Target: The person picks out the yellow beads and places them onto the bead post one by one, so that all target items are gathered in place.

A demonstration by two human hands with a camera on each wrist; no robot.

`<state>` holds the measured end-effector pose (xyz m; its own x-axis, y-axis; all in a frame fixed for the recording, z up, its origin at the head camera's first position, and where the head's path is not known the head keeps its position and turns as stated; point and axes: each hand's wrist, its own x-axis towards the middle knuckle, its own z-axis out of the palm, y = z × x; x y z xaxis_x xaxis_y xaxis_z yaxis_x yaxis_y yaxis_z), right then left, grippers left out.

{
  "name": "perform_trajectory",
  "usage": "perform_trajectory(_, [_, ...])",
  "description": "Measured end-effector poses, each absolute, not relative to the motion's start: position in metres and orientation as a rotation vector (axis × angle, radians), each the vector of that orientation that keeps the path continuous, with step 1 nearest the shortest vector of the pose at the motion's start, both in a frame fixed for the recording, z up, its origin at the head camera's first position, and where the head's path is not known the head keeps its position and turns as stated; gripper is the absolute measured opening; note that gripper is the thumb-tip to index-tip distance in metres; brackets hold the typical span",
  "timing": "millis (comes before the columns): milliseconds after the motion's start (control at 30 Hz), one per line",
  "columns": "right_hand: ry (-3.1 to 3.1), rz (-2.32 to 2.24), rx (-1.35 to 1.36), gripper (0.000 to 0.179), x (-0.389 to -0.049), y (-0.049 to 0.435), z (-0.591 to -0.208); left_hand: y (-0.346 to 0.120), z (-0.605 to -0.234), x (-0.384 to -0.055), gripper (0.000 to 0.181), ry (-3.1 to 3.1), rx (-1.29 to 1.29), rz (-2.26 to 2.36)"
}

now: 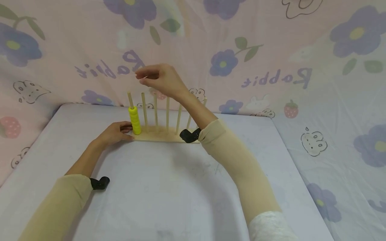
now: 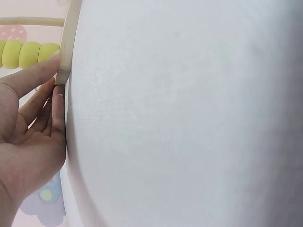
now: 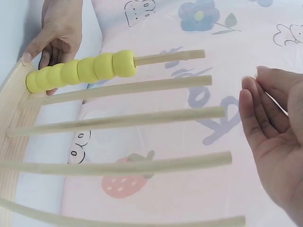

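A wooden bead rack with a flat base (image 1: 164, 136) and a row of upright pegs stands near the back of the table. Yellow beads (image 1: 134, 121) are stacked on its leftmost peg, whose top stays bare. At the left end of the base, my left hand (image 1: 114, 134) grips the board, thumb (image 2: 40, 73) on top and the other fingers bent at its end. My right hand (image 1: 163, 79) is raised above the pegs, thumb and fingertips close together. In the right wrist view, no object shows between the fingers of that right hand (image 3: 277, 127).
Several bare pegs (image 3: 118, 122) rise right of the beads. A white cloth (image 1: 144, 187) covers the table. Behind it hangs a patterned curtain (image 1: 193, 40) with flowers and rabbits. Both sleeves carry a black wrist mount (image 1: 101, 183).
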<state>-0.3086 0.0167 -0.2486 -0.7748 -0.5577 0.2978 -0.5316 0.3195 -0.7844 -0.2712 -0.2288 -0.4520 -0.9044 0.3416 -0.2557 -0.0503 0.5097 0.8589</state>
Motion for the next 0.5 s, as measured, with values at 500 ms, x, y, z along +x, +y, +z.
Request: perform_trajectory(500, [2.514,-1.612,-1.143,0.022,-0.291,0.055,-0.265,-0.228,-0.449,-0.273,0.077,2.369,0.25,1.344])
